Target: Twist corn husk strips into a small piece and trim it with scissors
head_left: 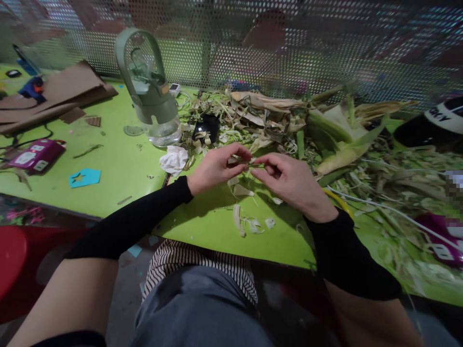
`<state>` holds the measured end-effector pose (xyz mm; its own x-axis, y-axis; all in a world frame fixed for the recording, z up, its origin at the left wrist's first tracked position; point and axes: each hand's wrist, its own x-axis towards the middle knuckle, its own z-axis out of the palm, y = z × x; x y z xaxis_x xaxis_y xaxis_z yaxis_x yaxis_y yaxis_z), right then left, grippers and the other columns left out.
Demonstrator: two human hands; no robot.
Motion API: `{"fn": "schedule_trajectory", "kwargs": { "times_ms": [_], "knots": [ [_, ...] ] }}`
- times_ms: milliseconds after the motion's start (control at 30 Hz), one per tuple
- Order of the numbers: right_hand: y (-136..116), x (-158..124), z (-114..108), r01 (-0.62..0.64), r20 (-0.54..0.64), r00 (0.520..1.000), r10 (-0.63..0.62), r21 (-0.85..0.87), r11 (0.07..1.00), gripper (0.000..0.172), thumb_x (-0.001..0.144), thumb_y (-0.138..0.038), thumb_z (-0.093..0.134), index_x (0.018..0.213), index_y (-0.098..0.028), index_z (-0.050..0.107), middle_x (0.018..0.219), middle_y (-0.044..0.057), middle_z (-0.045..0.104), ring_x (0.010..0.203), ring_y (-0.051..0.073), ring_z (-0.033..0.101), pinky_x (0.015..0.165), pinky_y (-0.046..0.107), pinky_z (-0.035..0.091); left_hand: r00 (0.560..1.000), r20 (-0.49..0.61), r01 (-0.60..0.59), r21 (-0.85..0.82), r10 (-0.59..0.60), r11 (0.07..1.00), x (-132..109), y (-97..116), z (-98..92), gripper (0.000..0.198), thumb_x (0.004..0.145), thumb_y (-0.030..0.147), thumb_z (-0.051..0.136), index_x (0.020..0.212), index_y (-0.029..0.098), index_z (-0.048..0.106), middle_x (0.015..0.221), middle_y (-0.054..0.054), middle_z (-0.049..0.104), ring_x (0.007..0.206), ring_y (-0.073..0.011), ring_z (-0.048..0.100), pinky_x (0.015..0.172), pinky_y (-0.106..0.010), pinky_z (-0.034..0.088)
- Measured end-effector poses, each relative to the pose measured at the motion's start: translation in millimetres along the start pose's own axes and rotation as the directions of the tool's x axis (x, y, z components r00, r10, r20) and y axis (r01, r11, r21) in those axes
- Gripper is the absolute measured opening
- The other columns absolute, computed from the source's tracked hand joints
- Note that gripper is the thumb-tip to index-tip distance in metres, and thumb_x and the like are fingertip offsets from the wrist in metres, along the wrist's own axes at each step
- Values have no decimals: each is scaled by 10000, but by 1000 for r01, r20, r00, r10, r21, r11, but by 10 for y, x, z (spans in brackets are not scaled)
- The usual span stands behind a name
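Close together above the green table (202, 217), my two hands pinch at a small, thin strip of what looks like corn husk (250, 163). My left hand (220, 165) has its fingers curled and its thumb meeting the strip. From the other side, my right hand (285, 180) pinches with thumb and index finger. Below them lie several pale husk scraps (238, 219). Behind my hands spreads a heap of dry husk pieces (267, 120), with a larger husk bundle (336, 140) to the right. A crumpled white tissue (174, 160) sits beside my left wrist.
A green-handled water bottle (155, 106) stands behind the tissue, near a dark shiny object (206, 128). Brown cardboard (58, 91), a purple box (38, 156) and a blue cutout (85, 178) lie left. A white cable (390, 207) crosses the right side. A perforated screen (224, 53) backs the table.
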<state>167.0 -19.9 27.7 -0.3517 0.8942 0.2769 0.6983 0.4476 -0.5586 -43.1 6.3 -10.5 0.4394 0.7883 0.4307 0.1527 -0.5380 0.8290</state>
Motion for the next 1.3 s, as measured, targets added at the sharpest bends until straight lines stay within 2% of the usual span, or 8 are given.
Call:
{"fn": "schedule_trajectory", "kwargs": {
  "times_ms": [100,267,367,433,500,700,1033,1300],
  "knots": [
    [43,17,-72,142,44,989,-138,-83,986,232,913,-390,667,760,-216,673,771,35,616,680,181,563,609,332,399,1000,24,1,0,-1,1000,-6,18,7,150,882,206,652,1016,139,656,1029,-67,755,901,-121,702,854,-253,571],
    [80,31,-37,199,-18,980,-200,-31,980,217,963,-404,623,846,-232,682,853,48,650,752,204,609,647,353,464,985,93,149,-5,-148,989,-22,22,56,137,876,272,693,925,144,684,857,-32,733,763,-113,659,751,-255,541],
    [111,41,43,203,-168,959,-229,-158,966,183,978,-386,610,926,-231,694,997,89,691,949,267,652,811,434,506,945,162,314,-212,-283,926,-17,15,94,144,897,272,688,903,133,653,802,-15,699,723,-95,653,730,-244,537],
    [134,46,76,165,-323,909,-263,-301,939,175,962,-376,637,1012,-220,699,1145,134,685,1114,321,629,932,504,475,920,192,391,-382,-341,838,-8,10,112,129,907,236,685,899,123,621,829,-19,696,754,-91,678,779,-255,556],
    [151,46,86,148,-398,868,-297,-363,920,183,953,-387,651,1006,-219,698,1138,136,685,1124,328,625,946,515,461,911,175,410,-487,-374,771,4,3,117,127,908,209,692,892,120,603,841,-20,693,762,-86,680,816,-269,560],
    [171,38,115,327,-102,924,-369,-289,900,219,963,-424,649,1020,-233,738,940,72,723,875,267,631,774,428,470,890,64,387,-630,-451,673,35,-39,88,116,923,178,678,864,126,592,807,2,685,729,-65,643,846,-275,536],
    [161,51,116,279,-109,939,-328,-318,906,232,1005,-362,556,921,-230,727,917,92,749,869,278,627,784,433,452,879,72,398,-654,-471,644,23,34,118,116,928,171,670,857,133,587,803,11,685,749,-60,662,861,-263,551],
    [151,44,121,301,-40,941,-336,-354,885,301,988,-418,586,1175,-231,732,1057,104,778,951,297,652,812,439,442,858,84,419,-686,-507,595,30,25,115,96,941,156,654,869,143,592,809,17,681,764,-55,659,914,-268,554]
  ]
}}
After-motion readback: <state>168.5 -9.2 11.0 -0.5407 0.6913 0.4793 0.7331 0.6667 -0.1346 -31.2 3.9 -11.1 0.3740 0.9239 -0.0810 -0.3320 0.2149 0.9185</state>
